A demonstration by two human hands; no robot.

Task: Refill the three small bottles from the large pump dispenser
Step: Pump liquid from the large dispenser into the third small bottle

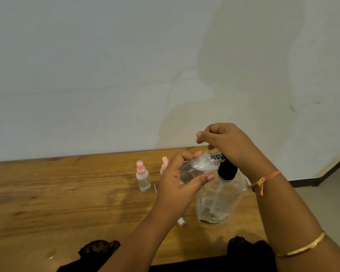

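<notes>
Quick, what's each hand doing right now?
Left hand: holding a small clear bottle, tilted.
Right hand: fingers curled over the pump dispenser; whether it grips cannot be told.

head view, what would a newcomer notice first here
The two hands meet mid-frame: the left hand grips a small clear bottle tilted toward the black-collared large pump dispenser, while the right hand curls over its pump top. To their left a pink-capped spray bottle stands upright on the wooden table, with a second pink cap peeking from behind the left hand.
</notes>
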